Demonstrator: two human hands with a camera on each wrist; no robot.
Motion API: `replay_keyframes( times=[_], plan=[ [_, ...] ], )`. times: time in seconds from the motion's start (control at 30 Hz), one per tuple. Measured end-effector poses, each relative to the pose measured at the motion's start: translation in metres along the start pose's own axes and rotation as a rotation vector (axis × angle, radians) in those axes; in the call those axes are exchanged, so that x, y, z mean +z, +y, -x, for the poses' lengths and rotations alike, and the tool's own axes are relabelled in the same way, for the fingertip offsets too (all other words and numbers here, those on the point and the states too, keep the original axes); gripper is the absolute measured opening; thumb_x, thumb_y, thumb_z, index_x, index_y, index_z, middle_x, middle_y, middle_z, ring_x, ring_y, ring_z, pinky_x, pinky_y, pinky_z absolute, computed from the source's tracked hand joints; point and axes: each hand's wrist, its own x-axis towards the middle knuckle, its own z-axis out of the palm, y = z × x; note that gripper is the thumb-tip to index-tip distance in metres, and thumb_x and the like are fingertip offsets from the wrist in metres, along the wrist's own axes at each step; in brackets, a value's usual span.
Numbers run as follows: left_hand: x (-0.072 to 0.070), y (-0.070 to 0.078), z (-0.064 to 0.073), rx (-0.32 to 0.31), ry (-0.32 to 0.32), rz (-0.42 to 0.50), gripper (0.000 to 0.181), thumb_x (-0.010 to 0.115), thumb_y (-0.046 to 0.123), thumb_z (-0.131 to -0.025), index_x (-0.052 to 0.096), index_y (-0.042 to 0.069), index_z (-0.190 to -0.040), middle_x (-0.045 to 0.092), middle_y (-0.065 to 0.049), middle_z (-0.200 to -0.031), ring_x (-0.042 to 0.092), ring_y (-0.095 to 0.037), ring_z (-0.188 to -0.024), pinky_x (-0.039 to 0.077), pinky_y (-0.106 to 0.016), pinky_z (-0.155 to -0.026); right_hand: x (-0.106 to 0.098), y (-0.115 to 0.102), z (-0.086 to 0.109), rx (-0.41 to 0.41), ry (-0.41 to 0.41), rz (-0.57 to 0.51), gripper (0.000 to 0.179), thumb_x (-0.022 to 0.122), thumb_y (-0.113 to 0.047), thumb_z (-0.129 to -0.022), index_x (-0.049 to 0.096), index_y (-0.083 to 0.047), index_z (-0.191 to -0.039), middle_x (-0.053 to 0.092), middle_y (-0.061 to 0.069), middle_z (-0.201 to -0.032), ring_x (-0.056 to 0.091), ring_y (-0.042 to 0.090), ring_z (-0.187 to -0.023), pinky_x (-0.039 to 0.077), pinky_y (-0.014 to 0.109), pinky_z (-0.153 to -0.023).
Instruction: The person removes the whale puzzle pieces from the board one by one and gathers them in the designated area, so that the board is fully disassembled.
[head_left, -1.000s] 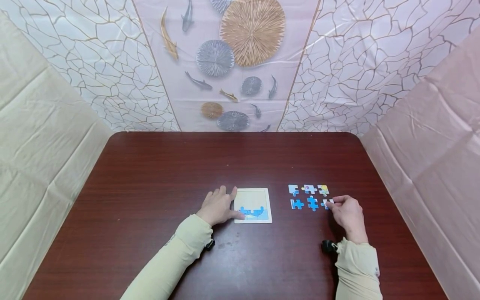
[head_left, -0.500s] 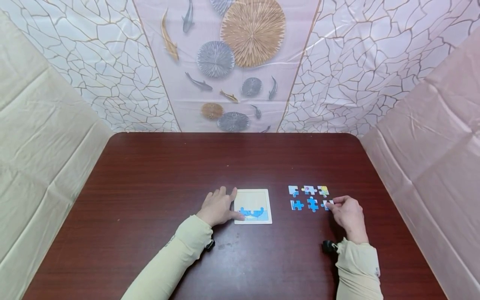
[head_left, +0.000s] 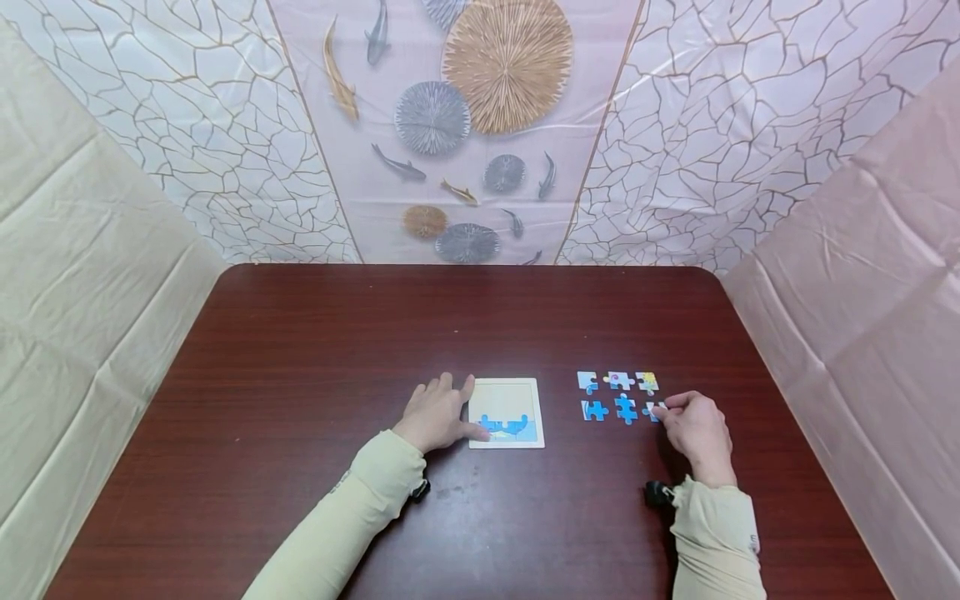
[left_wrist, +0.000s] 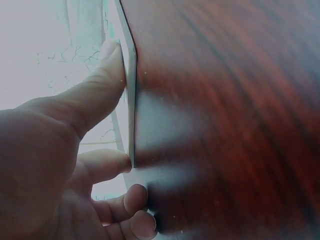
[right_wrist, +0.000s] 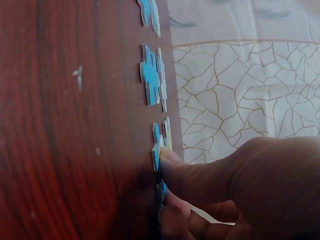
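My left hand (head_left: 435, 414) rests at the left side of a square puzzle board (head_left: 539, 417), thumb over its near left part and index finger at the far left corner. In the left wrist view, the thumb (left_wrist: 102, 87) lies over the board's edge (left_wrist: 131, 95). Blue joined pieces (head_left: 513, 426) fill the board's near part; its far part shows bare cream backing. On the right, my right hand (head_left: 699, 427) pinches a white-and-blue jigsaw piece (head_left: 655, 409) at the end of the near row. The right wrist view shows the thumb on that piece (right_wrist: 155, 155), which stays at table level.
Several loose jigsaw pieces lie right of the board in two rows, among them a blue one (head_left: 626, 408) and one with yellow (head_left: 647, 381). The dark red wooden table (head_left: 337, 333) meets patterned cloth walls (head_left: 645, 192) at the back and sides.
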Motion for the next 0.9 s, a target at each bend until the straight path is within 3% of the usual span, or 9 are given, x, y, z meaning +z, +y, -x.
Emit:
replay_keyframes(
  times=[0.47, 0.7, 0.9],
  plan=[
    [-0.0015, 0.0006, 0.0016, 0.003, 0.013, -0.002, 0.099, 0.069, 0.069, -0.073, 0.041, 0.012, -0.149, 0.054, -0.019, -0.116, 0.053, -0.030, -0.100, 0.039, -0.038, -0.077, 0.0001, -0.0041, 0.0015, 0.006, 0.000, 0.041, 0.036, 0.069, -0.030, -0.089, 0.063, -0.001, -0.109, 0.068, 0.012, -0.087, 0.060, 0.032, -0.080, 0.044, 0.047, -0.062],
    [-0.0027, 0.0005, 0.0016, 0.006, 0.026, -0.003, 0.099, 0.069, 0.069, -0.072, 0.042, 0.011, -0.148, 0.054, -0.017, -0.111, 0.053, -0.028, -0.095, 0.038, -0.036, -0.073, 0.0039, -0.0071, 0.0020, 0.016, 0.021, 0.100, 0.023, 0.064, -0.029, -0.090, 0.066, -0.009, -0.101, 0.068, 0.013, -0.095, 0.060, 0.042, -0.090, 0.043, 0.050, -0.064],
    [-0.0024, 0.0007, 0.0017, 0.004, 0.024, -0.005, 0.100, 0.069, 0.070, -0.072, 0.042, 0.011, -0.148, 0.054, -0.017, -0.112, 0.053, -0.028, -0.095, 0.038, -0.036, -0.073, 0.0052, -0.0085, 0.0037, 0.017, 0.031, 0.097, 0.020, 0.064, -0.026, -0.090, 0.067, -0.010, -0.099, 0.069, 0.012, -0.095, 0.061, 0.041, -0.090, 0.043, 0.049, -0.064]
  ],
)
